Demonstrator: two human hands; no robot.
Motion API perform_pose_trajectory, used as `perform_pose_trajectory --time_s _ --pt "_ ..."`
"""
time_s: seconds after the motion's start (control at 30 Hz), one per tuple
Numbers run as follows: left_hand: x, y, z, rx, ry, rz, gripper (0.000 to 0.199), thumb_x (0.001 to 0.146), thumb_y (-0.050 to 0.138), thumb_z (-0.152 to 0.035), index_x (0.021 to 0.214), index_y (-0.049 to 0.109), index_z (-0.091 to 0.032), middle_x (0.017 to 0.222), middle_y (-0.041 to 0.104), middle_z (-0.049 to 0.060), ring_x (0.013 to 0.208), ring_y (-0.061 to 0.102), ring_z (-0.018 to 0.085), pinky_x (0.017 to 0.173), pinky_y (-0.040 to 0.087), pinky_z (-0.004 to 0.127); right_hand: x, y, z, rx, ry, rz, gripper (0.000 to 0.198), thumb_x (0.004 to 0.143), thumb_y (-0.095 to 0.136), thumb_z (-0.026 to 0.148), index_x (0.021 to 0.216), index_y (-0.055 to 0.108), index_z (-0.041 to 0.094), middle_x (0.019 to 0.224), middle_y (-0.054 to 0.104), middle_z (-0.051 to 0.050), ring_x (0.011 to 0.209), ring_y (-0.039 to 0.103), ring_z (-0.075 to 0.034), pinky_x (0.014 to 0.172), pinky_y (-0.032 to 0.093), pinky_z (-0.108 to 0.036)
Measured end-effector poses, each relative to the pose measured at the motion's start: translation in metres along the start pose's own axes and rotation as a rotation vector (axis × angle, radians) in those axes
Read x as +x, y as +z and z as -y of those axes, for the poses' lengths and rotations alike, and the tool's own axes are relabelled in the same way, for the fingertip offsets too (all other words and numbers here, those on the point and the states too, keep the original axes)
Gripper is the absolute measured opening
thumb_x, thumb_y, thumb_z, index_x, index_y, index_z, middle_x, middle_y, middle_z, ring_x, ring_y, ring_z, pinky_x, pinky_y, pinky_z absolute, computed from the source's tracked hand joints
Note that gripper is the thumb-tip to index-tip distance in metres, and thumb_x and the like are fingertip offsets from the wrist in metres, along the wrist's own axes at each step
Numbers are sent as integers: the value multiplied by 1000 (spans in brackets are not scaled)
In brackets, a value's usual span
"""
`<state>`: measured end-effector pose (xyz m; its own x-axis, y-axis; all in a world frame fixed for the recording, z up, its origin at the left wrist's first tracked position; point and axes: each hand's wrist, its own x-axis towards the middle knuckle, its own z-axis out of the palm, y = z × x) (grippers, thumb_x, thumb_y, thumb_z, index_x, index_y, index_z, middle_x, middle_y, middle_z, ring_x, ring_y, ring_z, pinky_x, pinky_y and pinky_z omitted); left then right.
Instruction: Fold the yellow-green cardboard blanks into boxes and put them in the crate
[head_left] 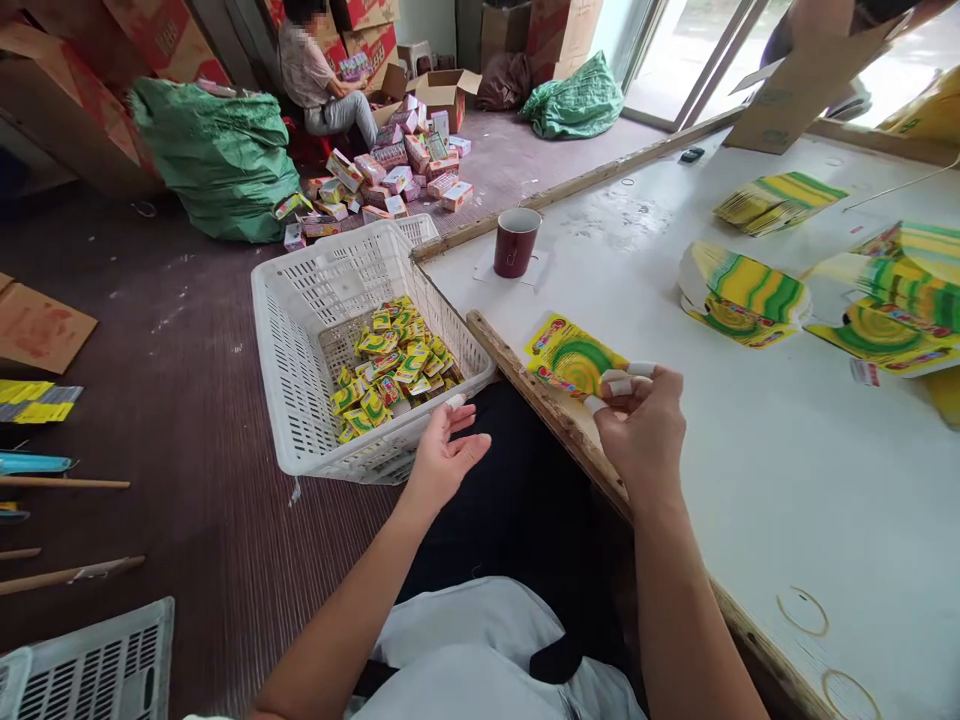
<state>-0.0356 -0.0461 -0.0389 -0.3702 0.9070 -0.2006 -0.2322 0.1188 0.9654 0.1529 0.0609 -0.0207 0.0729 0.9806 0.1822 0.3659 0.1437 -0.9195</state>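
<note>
My right hand (643, 425), with white covers on its fingertips, grips a yellow and green printed packet (574, 355) at its near right corner. The packet is over the table's wooden edge. My left hand (448, 450) is in the air by the near right rim of a white plastic basket (300, 462); its fingers are apart and nothing is in them. A heap of small yellow and green packets (405, 360) lies in the basket.
A dark red cup (517, 243) stands on the white table (750, 480). Stacks of folded yellow-green cartons (750, 295) lie at the right. Behind the basket are piled small boxes (405, 170), a green sack (217, 160) and a seated person (319, 75). Rubber bands (804, 610) lie nearby.
</note>
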Motion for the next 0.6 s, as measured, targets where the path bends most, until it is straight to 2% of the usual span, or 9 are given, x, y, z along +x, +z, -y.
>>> perform_pose_trajectory --time_s 0.1,0.17,0.23,0.3,0.4,0.5,0.6 --pt "-5 17 -7 -224 120 44 77 60 81 -64 120 56 -23 126 62 12 120 57 28 96 50 40 -36 14 17 331 18 286 47 65 70 23 103 43 28 80 57 5 71 61 -15 67 53 -31" --pt "-8 29 -14 -402 155 3 71 61 77 -68 114 61 -24 113 68 9 112 62 26 90 53 37 -62 27 27 449 103 500 48 68 72 22 107 45 28 81 59 5 69 60 -13 63 51 -27" --pt "-9 37 -21 -541 146 -69 62 65 73 -71 101 65 -22 90 69 5 92 67 23 79 55 34 -84 37 33 564 173 611 50 72 71 23 113 44 28 82 60 4 68 59 -13 61 50 -26" --pt "-7 40 -27 -616 149 -143 56 66 70 -73 84 64 -20 71 62 0 70 63 16 68 54 29 -98 44 36 621 202 657 53 74 72 23 118 43 28 85 60 3 73 58 -13 65 50 -26" --pt "-4 38 -26 -609 145 -235 56 62 73 -73 74 58 -20 62 51 -5 58 52 10 63 51 23 -104 47 33 620 195 685 57 73 76 26 122 47 28 83 58 4 73 55 -13 62 47 -25" --pt "-4 34 -17 -499 98 -257 62 57 72 -78 77 60 -21 71 56 -3 63 54 11 68 52 25 -95 45 26 560 189 596 51 70 80 28 115 55 27 75 56 6 66 53 -12 59 46 -25" --pt "-6 30 -9 -383 121 -176 61 60 71 -76 85 66 -21 84 65 0 76 60 13 74 52 25 -84 39 20 585 209 498 36 69 80 31 100 62 26 80 64 3 73 60 -15 70 52 -29"
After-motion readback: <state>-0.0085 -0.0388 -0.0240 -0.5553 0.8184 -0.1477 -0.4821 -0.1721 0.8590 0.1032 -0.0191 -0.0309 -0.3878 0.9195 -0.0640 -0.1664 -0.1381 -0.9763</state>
